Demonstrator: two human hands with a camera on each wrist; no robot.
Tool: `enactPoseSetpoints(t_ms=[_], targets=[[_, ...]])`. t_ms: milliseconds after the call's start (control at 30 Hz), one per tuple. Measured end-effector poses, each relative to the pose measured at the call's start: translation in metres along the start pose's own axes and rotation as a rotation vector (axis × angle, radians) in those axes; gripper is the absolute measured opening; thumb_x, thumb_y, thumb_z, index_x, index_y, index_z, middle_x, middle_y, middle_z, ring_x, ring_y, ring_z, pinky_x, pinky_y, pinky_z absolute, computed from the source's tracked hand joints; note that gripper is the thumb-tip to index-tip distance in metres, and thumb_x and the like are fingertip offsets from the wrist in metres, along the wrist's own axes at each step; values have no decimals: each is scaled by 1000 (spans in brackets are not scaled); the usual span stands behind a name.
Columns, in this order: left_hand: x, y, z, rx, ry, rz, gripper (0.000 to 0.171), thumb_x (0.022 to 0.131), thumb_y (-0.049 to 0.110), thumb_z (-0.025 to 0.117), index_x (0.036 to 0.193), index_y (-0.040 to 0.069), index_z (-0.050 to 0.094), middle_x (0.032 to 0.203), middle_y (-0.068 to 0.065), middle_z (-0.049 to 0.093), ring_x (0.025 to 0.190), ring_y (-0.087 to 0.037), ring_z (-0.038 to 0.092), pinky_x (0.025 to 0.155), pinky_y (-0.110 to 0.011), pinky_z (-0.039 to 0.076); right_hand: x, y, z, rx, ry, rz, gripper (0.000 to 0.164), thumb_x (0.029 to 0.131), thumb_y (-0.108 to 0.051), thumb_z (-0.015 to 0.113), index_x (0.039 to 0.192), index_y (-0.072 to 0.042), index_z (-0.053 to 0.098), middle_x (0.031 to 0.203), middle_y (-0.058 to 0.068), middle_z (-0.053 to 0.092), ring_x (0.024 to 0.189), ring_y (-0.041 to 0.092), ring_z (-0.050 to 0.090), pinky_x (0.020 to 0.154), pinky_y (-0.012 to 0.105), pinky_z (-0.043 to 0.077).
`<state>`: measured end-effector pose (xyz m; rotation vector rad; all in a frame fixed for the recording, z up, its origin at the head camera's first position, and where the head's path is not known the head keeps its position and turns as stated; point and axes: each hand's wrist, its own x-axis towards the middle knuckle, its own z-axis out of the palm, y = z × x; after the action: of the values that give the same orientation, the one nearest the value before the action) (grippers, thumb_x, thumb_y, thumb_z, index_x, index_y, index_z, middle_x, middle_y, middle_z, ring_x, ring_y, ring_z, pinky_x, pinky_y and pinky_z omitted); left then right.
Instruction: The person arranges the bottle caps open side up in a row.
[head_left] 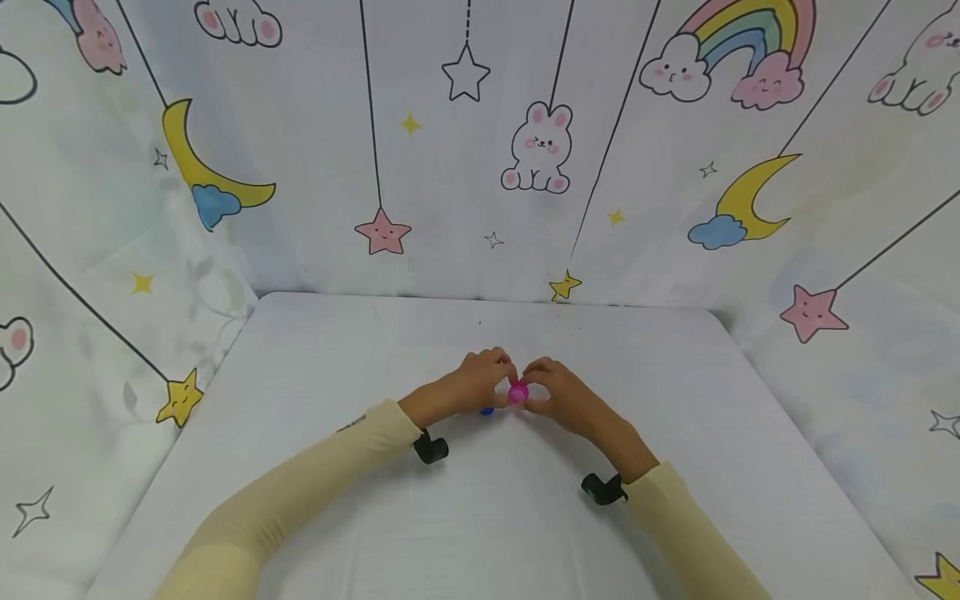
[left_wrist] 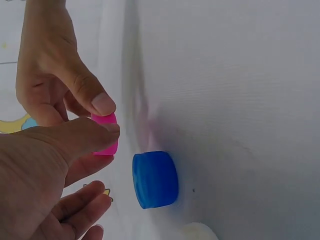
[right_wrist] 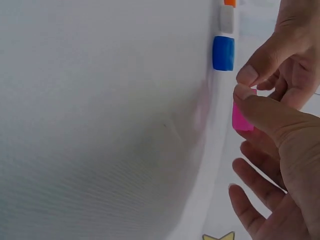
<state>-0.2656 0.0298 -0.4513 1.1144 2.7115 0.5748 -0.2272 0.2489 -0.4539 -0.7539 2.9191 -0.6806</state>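
Note:
Between my two hands is a small bright pink round piece that looks like a bottle cap [head_left: 518, 392]. My left hand [head_left: 476, 385] pinches one side of it with thumb and finger. On the opposite side, my right hand [head_left: 566, 396] grips it with its thumb and fingers. In the right wrist view, the pink cap [right_wrist: 243, 117] is partly covered by the thumbs. A blue cap-like cylinder [left_wrist: 156, 180] sits on the white surface just below the left hand. In the head view that hand hides most of the blue piece [head_left: 487, 411].
Beyond the blue piece, a white piece [right_wrist: 227, 20] and an orange piece [right_wrist: 230, 2] stand in line with it. A white cloth covers the table [head_left: 480, 517]. Printed curtains [head_left: 315, 150] hang behind and at both sides.

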Motion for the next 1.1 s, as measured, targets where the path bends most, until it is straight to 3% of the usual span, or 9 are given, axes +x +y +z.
enactPoseSetpoints(t_ms=[267,500,1100], targets=[[-1,2,9,94,22,58,24,96,32,79,113,16,72,132,-8,60,122,-26,58,101,-47,44,1,2,9,-18,-24,-9,27,93,-23,84,116,-10,77,129,9,64,124,29,61,108,49,51],[-5,3,11,109,16,62,27,97,33,79,116,15,72,134,-6,58,122,-25,57,103,-45,42,0,2,11,-34,-24,-32,30,92,-24,85,116,-9,77,126,8,66,120,29,63,106,51,52],[-7,0,14,120,20,61,27,99,34,77,118,15,71,134,-7,58,122,-25,56,104,-46,42,4,6,17,-55,-36,-1,32,92,-30,85,117,-12,77,127,6,66,123,28,61,106,57,48]])
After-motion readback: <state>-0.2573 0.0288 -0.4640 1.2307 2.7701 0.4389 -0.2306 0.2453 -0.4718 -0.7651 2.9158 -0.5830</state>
